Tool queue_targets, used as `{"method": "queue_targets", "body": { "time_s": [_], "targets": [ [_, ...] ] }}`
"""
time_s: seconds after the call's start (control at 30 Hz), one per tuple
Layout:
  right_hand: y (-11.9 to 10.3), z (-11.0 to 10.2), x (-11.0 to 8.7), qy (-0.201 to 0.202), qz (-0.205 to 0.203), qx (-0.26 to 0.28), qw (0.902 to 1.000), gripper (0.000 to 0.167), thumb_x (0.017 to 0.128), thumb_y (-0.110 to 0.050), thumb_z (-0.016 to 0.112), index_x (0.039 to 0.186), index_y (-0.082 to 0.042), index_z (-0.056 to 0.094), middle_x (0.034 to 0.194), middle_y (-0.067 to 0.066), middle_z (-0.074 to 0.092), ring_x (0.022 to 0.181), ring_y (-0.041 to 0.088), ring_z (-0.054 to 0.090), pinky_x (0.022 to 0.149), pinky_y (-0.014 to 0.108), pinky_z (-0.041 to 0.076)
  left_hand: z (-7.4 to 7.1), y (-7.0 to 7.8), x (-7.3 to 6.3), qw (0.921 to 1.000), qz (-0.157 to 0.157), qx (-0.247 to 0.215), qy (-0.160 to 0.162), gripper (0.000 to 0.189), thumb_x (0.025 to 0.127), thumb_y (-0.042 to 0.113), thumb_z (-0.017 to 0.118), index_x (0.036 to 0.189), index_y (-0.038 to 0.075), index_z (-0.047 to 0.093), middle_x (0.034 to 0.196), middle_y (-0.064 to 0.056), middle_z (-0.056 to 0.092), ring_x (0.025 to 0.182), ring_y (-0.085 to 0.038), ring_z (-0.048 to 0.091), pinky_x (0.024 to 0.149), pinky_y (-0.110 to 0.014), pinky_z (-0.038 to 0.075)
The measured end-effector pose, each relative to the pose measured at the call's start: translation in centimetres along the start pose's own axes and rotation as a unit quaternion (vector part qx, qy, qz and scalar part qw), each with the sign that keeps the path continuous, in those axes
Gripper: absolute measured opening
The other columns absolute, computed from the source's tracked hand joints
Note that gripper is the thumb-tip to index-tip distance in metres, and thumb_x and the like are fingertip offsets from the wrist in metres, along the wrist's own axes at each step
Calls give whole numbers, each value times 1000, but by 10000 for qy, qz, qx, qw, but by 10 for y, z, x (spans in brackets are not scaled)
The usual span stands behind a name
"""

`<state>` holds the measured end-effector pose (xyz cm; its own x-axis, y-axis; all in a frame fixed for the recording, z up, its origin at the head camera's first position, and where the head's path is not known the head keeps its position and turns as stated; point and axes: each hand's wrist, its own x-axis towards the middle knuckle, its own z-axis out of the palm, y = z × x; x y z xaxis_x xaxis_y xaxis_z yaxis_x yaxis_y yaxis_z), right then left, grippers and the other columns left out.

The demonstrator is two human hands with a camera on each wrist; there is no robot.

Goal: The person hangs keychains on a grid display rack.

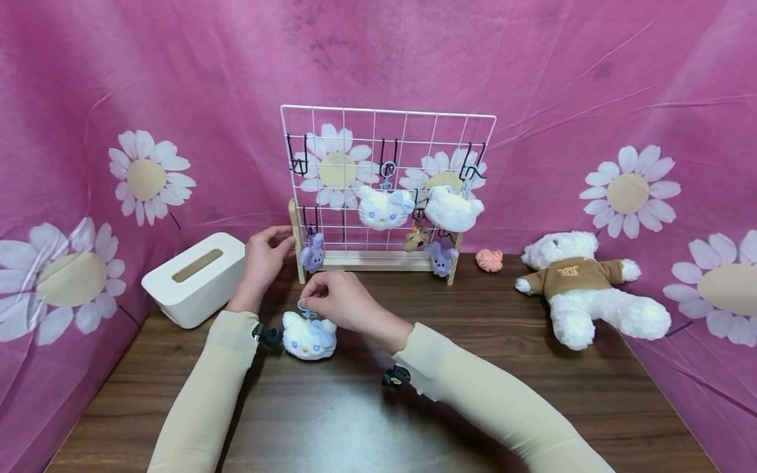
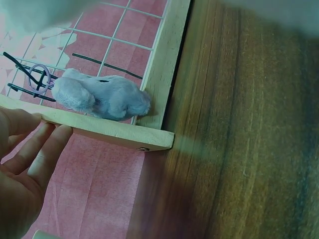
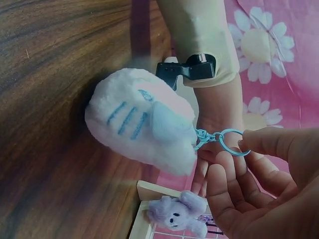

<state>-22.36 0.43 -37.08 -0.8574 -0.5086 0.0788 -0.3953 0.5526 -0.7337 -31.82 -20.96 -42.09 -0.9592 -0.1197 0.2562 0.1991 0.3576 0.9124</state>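
My right hand (image 1: pixel 345 301) pinches the light-blue ring of a white plush cat keychain (image 1: pixel 309 336). The plush hangs below the fingers, its face toward me, over the table; whether it touches the wood I cannot tell. In the right wrist view its blue clasp (image 3: pixel 202 138) links ring and plush. My left hand (image 1: pixel 264 257) touches the outer side of the rack's left wooden post (image 2: pixel 107 128) with its fingertips. A purple plush keychain (image 2: pixel 99 94) hangs on a black hook just inside that post.
Two white cat plushes (image 1: pixel 386 209) hang on the white wire grid (image 1: pixel 359 110), with a brown plush (image 1: pixel 416 239) and another purple plush (image 1: pixel 441 258) lower. A white tissue box (image 1: pixel 177 289) stands left. At right are a pink knitted piece (image 1: pixel 489 261) and a teddy bear (image 1: pixel 576 279).
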Motion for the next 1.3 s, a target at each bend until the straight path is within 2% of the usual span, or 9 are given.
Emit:
{"method": "queue_targets", "body": {
  "time_s": [0.37,0.53,0.7,0.83,0.93,1.03,1.1,1.2,1.3],
  "targets": [
    [-2,-4,4,-5,-115,-116,9999,8,103,-18,80,97,-19,84,92,-7,80,88,3,62,78,17,54,-1,0,0,10000,-17,58,-2,28,111,9,71,135,-3,76,127,-29,79,97,-8,75,91,-31,74],
    [-2,-5,5,-26,-144,-145,9998,8,104,-19,79,99,-20,85,94,-7,80,89,3,62,79,18,54,-1,0,0,10000,-40,-18,-35,29,111,9,70,137,-4,76,127,-30,79,104,-23,79,94,-36,74],
    [-4,-7,4,41,-220,-107,9997,8,104,-19,78,99,-19,85,95,-6,81,90,3,63,81,18,55,-1,-1,0,10000,-25,11,-7,29,111,9,71,136,-3,76,127,-30,79,110,-33,79,93,-34,74],
    [-7,-10,5,99,-289,-82,9995,8,104,-20,79,99,-18,85,94,-5,81,86,2,64,78,17,56,-1,0,-1,10000,27,83,9,29,111,10,71,136,-3,76,127,-30,79,113,-37,78,87,-22,73],
    [-10,-14,6,130,-267,-67,9995,8,105,-21,79,99,-17,84,93,-4,81,83,1,64,76,17,56,-1,0,-1,9997,77,209,35,29,111,11,70,136,-2,77,126,-29,79,114,-38,77,81,-8,66],
    [-14,-18,8,185,-262,-56,9995,8,105,-21,79,99,-17,83,94,-3,81,83,1,64,74,17,55,-1,1,-2,9991,135,401,83,29,111,12,71,136,-1,77,125,-28,80,115,-37,77,79,-1,56],
    [-17,-22,10,228,-284,-69,9993,9,105,-21,79,99,-16,83,95,-3,82,83,1,64,74,16,55,-1,1,-1,9985,174,505,119,28,111,13,71,135,0,78,125,-26,81,113,-34,77,80,0,52],
    [-21,-27,13,286,-326,-43,9991,9,105,-20,79,100,-15,83,95,-1,82,82,2,65,73,16,56,-1,1,-1,9980,208,578,141,28,110,14,72,134,1,79,124,-25,82,104,-18,77,82,0,51],
    [-26,-34,17,347,-345,-23,9988,9,106,-19,78,101,-14,83,96,0,82,83,4,67,74,16,57,-1,-1,0,9987,182,457,118,28,110,13,72,134,0,78,124,-26,81,93,1,71,81,-1,55]
  ]
}}
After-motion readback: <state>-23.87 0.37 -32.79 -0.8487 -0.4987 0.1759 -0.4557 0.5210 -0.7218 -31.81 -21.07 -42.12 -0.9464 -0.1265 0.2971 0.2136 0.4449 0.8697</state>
